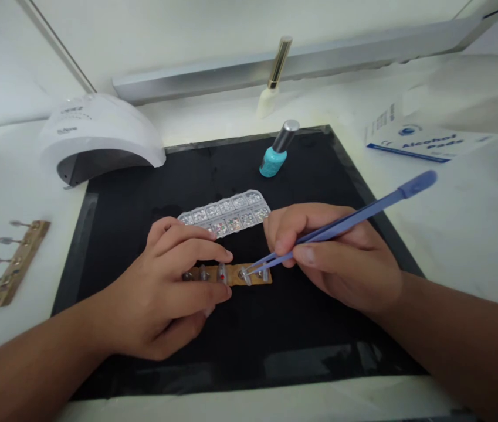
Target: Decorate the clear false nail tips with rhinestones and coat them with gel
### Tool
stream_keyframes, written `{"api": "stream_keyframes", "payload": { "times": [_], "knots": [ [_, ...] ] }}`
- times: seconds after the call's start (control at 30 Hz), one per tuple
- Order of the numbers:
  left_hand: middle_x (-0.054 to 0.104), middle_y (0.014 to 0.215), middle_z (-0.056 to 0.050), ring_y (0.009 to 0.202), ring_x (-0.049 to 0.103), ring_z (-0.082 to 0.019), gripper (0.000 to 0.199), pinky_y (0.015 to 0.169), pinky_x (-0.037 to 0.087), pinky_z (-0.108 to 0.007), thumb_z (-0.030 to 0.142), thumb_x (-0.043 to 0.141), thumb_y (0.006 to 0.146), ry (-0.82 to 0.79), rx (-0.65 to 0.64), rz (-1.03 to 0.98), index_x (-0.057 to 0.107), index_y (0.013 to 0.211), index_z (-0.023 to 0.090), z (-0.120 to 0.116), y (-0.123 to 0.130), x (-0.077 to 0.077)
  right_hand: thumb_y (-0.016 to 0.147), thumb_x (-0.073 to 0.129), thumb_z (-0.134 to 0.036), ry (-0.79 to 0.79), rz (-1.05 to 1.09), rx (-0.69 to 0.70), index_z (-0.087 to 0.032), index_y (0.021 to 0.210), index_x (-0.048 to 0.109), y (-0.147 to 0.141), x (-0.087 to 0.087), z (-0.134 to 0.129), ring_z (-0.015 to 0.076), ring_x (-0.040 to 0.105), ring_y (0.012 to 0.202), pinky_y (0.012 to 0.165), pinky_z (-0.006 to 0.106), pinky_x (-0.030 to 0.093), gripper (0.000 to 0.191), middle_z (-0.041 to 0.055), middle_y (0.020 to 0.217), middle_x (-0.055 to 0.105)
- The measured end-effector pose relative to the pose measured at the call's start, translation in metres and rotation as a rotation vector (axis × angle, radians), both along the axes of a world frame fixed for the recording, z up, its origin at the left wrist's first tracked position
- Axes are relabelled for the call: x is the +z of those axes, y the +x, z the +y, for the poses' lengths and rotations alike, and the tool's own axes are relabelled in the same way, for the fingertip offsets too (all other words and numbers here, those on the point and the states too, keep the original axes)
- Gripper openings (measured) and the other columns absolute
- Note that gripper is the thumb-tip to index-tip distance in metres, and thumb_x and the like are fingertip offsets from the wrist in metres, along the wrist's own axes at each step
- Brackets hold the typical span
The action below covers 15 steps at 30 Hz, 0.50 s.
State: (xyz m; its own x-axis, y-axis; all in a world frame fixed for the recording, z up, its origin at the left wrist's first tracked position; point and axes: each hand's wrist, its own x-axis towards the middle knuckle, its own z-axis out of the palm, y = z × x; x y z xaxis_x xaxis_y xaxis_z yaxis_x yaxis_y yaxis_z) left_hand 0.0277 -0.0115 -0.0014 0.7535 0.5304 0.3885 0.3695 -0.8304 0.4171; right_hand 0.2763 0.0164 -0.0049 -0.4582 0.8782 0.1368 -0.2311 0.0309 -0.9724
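My right hand grips purple-blue tweezers between thumb and fingers. The tweezers' two tips meet a small clear nail tip on a narrow wooden strip. Several nail tips stand in a row along this strip; one, nearer the left fingers, bears a red dot. From the left side, my left hand curls around the strip's left part, with fingertips on either side of it. Just behind the hands lies a clear compartment case filled with tiny sparkling stones. Whether the tweezers hold a stone is too small to tell.
A black mat lies beneath the work. A white nail lamp stands back left, and a turquoise polish bottle behind the case. Farther back is a cream bottle. An alcohol pads box is right; another strip left.
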Motion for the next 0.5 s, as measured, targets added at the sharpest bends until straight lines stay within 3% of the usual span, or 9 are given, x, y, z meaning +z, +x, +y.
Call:
{"api": "stream_keyframes", "payload": {
  "times": [0.5],
  "knots": [
    [0.061, 0.120, -0.008, 0.118, 0.051, -0.030, 0.020, 0.093, 0.038, -0.054, 0.006, 0.059, 0.086, 0.057, 0.056, 0.007, 0.065, 0.098, 0.022, 0.0014, 0.0029, -0.0021, 0.077, 0.062, -0.012, -0.017, 0.063, -0.003, -0.016, 0.077, 0.069, -0.0007, -0.0028, 0.0014, 0.0131, 0.051, 0.059, 0.055, 0.029, 0.037, 0.008, 0.0001, 0.062, 0.056]
  ]
}}
